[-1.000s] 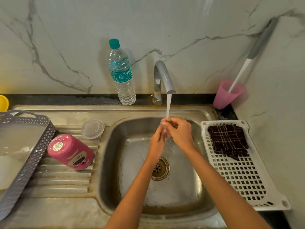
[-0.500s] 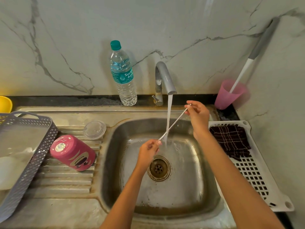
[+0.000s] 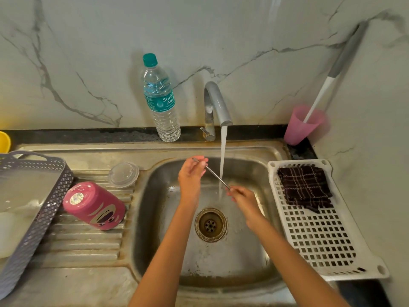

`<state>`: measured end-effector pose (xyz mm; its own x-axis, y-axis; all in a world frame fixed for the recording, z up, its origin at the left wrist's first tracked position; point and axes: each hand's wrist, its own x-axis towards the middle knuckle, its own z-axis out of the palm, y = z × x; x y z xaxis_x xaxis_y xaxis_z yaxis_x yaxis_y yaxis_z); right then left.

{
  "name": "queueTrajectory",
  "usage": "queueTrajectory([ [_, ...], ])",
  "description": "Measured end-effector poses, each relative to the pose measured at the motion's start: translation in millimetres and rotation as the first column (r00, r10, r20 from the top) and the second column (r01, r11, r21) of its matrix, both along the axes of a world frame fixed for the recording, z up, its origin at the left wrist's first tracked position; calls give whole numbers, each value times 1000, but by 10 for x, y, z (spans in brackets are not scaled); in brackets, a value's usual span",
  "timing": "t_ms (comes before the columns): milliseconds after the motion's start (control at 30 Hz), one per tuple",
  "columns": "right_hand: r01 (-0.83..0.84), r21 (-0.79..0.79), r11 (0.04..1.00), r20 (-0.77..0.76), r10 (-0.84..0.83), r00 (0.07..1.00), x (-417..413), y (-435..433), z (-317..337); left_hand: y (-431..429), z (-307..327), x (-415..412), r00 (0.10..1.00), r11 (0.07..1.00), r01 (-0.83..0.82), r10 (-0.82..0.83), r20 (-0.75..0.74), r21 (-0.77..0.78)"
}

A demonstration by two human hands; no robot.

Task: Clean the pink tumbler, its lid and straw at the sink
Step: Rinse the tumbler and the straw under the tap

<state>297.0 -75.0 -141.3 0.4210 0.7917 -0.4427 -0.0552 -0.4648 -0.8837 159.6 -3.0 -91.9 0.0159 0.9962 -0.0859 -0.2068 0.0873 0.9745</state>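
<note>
I see the left hand (image 3: 191,173) and right hand (image 3: 243,199) each holding the straw (image 3: 215,175) in a narrow grip by one end, seemingly across the tap water (image 3: 223,151).

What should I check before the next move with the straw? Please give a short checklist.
1. Both ends held: left hand and right hand pinch the straw: ok.
2. Water runs from the tap: ok.
3. Straw crosses the stream: ok.
4. Straw clean inside: cannot tell.
5. Tumbler upright: not ok, lies on its side on the drainboard.
6. Lid beside it: ok.
</note>
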Motion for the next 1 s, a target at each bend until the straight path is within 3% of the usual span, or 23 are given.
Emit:
queueTrajectory([
  [100, -97, -3, 995, 51, 97, 994, -59, -26, -54, 12, 54, 135, 965, 982, 145, -114, -235, 117],
  [267, -248, -59, 967, 47, 251, 967, -166, -68, -46, 0, 48, 313, 870, 953, 277, -194, -454, 122],
  [1000, -174, 30, 984, 106, 170, 980, -217, -34, -52, -38, 204, 247, 898, 942, 296, -219, -381, 157],
])
